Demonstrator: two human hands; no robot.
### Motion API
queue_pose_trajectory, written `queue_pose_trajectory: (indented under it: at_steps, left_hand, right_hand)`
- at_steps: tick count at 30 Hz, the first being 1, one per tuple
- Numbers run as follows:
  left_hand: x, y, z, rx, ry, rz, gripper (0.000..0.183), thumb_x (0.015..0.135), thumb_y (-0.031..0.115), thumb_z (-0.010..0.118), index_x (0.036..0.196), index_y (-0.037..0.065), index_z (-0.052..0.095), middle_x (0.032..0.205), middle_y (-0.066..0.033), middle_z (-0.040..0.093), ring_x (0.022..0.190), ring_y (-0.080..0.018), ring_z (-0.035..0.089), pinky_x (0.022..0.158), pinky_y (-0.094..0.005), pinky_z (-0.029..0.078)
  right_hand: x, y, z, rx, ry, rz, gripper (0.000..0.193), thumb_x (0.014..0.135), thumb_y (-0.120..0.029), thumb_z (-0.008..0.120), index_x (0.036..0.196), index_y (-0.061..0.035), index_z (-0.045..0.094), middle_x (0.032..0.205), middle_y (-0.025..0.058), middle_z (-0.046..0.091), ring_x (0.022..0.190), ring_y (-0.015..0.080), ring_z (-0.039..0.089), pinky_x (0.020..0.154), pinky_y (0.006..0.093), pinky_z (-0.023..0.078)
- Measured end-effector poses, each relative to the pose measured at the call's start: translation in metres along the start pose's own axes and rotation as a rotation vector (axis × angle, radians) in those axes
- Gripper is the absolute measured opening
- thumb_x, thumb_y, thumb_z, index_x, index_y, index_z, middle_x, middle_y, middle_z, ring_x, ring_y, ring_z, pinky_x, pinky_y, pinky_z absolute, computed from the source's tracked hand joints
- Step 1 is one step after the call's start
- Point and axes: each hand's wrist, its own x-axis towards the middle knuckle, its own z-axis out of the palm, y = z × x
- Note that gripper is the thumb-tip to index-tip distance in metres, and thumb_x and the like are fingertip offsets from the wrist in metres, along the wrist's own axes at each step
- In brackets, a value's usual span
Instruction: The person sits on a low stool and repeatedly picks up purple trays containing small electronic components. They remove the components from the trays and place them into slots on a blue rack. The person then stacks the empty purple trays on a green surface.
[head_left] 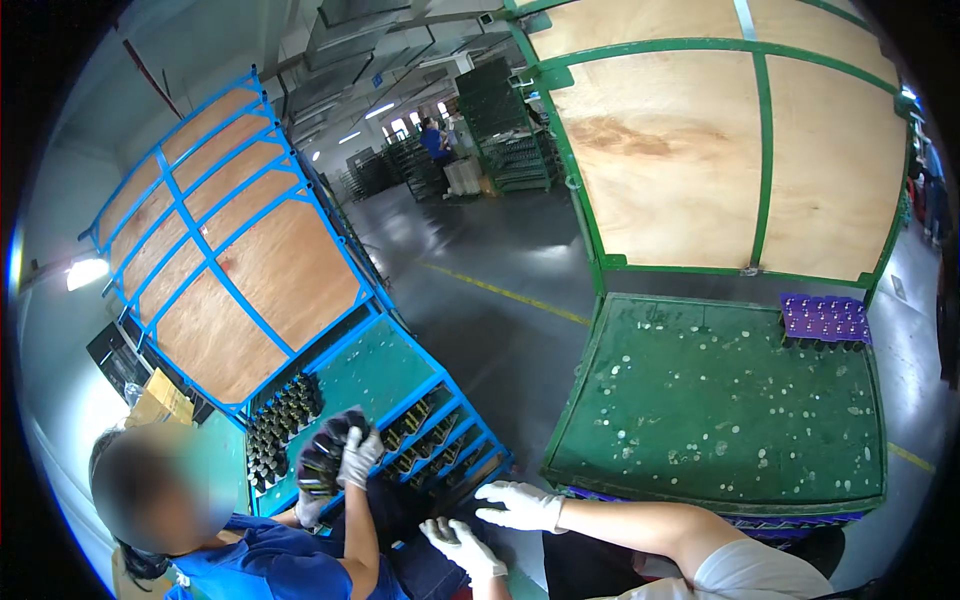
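Observation:
My left hand [463,549], in a white glove, is low in the middle with its fingers apart and nothing in it. Just above and to its right, my right hand [520,506], also white-gloved, reaches leftward with fingers stretched out and holding nothing. Both are nearest to a co-worker in a blue shirt [275,562] on my left. Between white-gloved hands, that person holds a tilted block of dark, round-ended parts [325,452], apart from my hands. More dark cylindrical parts [280,430] stand in rows on the blue-framed cart's green shelf [375,360].
To my right is a green-framed cart with a spotted green shelf [700,410]; a purple tray of small parts [824,318] sits at its far right corner. Wooden panels [660,160] back it. Lower racks [420,435] of the blue cart hold parts. A yellow floor line [505,292] runs between the carts.

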Motion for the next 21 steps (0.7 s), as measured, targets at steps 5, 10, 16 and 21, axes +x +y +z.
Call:
queue_pose_trajectory:
  at_steps: [5,10,16,21]
  left_hand:
    - [-0.042,-0.02,0.034,0.029,-0.375,0.067,0.055,0.091,0.01,0.056,0.139,0.0,0.032,0.137,-0.0147,0.042,0.123,-0.023,0.044,0.103,-0.0348,0.036]
    - [-0.084,-0.022,0.087,-0.097,-0.76,0.068,0.034,0.088,0.01,0.063,0.119,-0.001,0.054,0.126,-0.0165,0.055,0.115,-0.0228,0.054,0.101,-0.0351,0.04]
    - [-0.161,0.009,0.176,-0.001,-1.139,0.35,0.025,0.084,0.009,0.064,0.108,0.002,0.061,0.122,-0.0208,0.058,0.114,-0.0288,0.056,0.098,-0.0364,0.043]
    - [-0.234,0.007,0.243,-0.005,-1.4,0.477,0.028,0.082,0.015,0.067,0.106,0.004,0.06,0.12,-0.023,0.057,0.11,-0.0333,0.057,0.094,-0.0383,0.046]
  right_hand:
    - [-0.052,0.002,-0.048,0.089,0.115,0.012,0.034,0.089,-0.026,0.06,0.112,-0.0008,0.058,0.11,0.0205,0.063,0.102,0.0314,0.063,0.086,0.0376,0.05]
    - [-0.124,0.023,-0.101,-0.087,0.406,-0.032,0.025,0.085,-0.018,0.066,0.103,-0.0014,0.062,0.092,0.0136,0.066,0.085,0.024,0.066,0.076,0.0336,0.052]
    - [-0.235,0.055,-0.174,-0.199,0.669,0.181,0.025,0.084,-0.024,0.066,0.097,-0.0028,0.063,0.091,0.0162,0.066,0.082,0.0305,0.066,0.071,0.0379,0.052]
    - [-0.326,0.069,-0.236,-0.543,0.806,0.375,0.032,0.084,-0.031,0.064,0.101,-0.004,0.063,0.103,0.0195,0.064,0.094,0.0357,0.062,0.08,0.0427,0.05]
